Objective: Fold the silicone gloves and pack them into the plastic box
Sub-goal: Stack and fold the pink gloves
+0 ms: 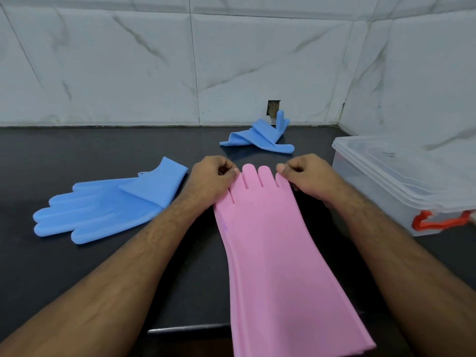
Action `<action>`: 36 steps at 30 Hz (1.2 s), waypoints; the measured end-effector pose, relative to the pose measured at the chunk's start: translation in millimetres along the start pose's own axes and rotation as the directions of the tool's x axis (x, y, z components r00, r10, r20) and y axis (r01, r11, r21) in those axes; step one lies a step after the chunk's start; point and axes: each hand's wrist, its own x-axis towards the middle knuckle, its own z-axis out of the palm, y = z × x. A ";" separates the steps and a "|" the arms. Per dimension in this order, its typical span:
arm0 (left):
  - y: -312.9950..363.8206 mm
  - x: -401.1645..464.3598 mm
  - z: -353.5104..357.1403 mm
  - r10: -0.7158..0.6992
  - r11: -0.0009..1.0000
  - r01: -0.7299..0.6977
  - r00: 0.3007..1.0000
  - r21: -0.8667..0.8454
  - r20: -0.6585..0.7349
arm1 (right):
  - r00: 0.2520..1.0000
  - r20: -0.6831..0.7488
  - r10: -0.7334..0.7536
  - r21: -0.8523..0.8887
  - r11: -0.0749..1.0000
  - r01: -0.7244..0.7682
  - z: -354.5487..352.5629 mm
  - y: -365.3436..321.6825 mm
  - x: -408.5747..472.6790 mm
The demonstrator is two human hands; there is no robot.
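Observation:
A long pink silicone glove [273,248] lies flat on the black counter [77,150], fingers pointing away from me and its cuff hanging over the near edge. My left hand [211,179] pinches the glove's left finger side. My right hand [306,176] pinches its right finger side. A blue glove [103,207] lies to the left with its cuff partly folded over. A second blue glove [260,136] sits crumpled near the back wall. The clear plastic box [394,186] stands at the right with its lid on.
The box has an orange-red latch handle [438,222] on its near side. White marble-look tiles form the back and right walls [154,60]. A small hole [273,107] is in the wall behind the crumpled glove. The counter's front edge [188,328] is close to me.

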 end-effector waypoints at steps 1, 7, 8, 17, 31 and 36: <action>0.6 -0.4 0.4 0.014 1.000 -0.014 1.000 0.012 -0.005 | 1.000 0.011 0.000 -0.004 1.000 0.000 -1.7 -2.5 -0.9; 0.1 1.7 1.4 0.022 1.000 -0.021 1.000 0.019 -0.007 | 0.999 0.035 0.006 0.060 0.998 -0.008 -9.2 -7.8 -2.5; -0.4 2.1 1.6 0.022 1.000 -0.022 1.000 0.018 -0.009 | 0.999 0.042 0.021 0.047 0.999 -0.023 -8.4 -6.6 -1.8; 6.8 -9.7 -4.7 -0.010 0.997 0.003 0.996 -0.082 -0.087 | 0.997 -0.078 0.024 -0.085 0.996 -0.031 6.5 -5.9 -12.4; 20.2 -122.2 -19.6 -0.209 0.942 0.168 0.971 -0.291 -0.116 | 0.972 -0.221 0.084 0.166 0.985 -0.047 11.9 -9.7 -154.5; 33.6 -169.3 -22.9 -0.198 0.929 0.156 0.976 -0.336 -0.093 | 0.967 -0.219 0.130 0.230 0.970 -0.078 9.1 -12.5 -174.1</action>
